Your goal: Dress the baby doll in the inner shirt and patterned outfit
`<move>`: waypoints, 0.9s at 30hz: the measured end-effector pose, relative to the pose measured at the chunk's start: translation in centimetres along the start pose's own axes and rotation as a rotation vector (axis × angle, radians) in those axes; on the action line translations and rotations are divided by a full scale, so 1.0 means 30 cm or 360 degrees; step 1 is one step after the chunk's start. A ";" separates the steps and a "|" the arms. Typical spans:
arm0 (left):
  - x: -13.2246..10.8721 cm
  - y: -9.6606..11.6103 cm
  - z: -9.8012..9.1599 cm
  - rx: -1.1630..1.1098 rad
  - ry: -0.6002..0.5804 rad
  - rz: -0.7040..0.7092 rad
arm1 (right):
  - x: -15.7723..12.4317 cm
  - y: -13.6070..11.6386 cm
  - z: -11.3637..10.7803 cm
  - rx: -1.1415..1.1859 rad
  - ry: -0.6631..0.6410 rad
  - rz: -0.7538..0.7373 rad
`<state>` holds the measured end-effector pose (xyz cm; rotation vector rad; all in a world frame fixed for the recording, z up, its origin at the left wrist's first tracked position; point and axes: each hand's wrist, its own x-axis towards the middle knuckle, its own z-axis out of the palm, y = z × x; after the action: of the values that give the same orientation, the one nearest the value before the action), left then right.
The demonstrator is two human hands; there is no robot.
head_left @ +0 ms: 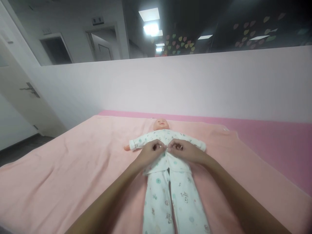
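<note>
White wall [170,86], door [21,97], pastel hearts [180,38]

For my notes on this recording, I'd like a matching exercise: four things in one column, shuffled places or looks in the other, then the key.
Column one:
1. left hand
2. trousers
3. blanket
4. door handle

Column two:
A. pale pink, spread beneath the doll
B. near the picture's left edge
C. at the front of the shirt
D. whitish with small printed motifs

Pairs: 1-C, 2-D, 3-A, 4-B

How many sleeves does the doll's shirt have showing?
2: one sleeve beyond the left hand, another sleeve beyond the right hand, both outstretched.
</note>
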<state>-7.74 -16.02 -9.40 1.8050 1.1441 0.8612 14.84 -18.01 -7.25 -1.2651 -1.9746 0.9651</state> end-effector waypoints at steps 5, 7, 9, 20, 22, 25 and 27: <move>-0.013 0.003 0.016 -0.0068 0.0051 0.0017 | 0.005 0.001 0.007 0.0000 0.0054 0.0015; -0.014 0.002 0.018 -0.0090 0.0055 0.0019 | 0.006 -0.001 0.006 0.0004 0.0048 0.0018; -0.012 -0.001 0.020 -0.0096 0.0066 0.0021 | 0.006 -0.005 0.008 -0.0005 0.0058 0.0024; -0.023 0.013 0.027 -0.0101 0.0158 0.0175 | -0.004 -0.038 0.035 -0.0077 0.0209 0.0068; -0.024 0.016 0.032 -0.0079 0.0180 0.0205 | -0.003 -0.033 0.027 -0.0071 0.0173 0.0055; -0.021 0.021 0.040 -0.0057 0.0220 0.0243 | 0.003 -0.014 0.026 -0.0061 0.0212 0.0068; -0.016 0.025 0.040 -0.0046 0.0236 0.0255 | 0.007 0.006 0.027 -0.0010 0.0285 0.0116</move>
<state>-6.60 -17.00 -9.32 1.8524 1.0832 1.1158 14.20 -17.97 -7.83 -1.3853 -1.8063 0.8492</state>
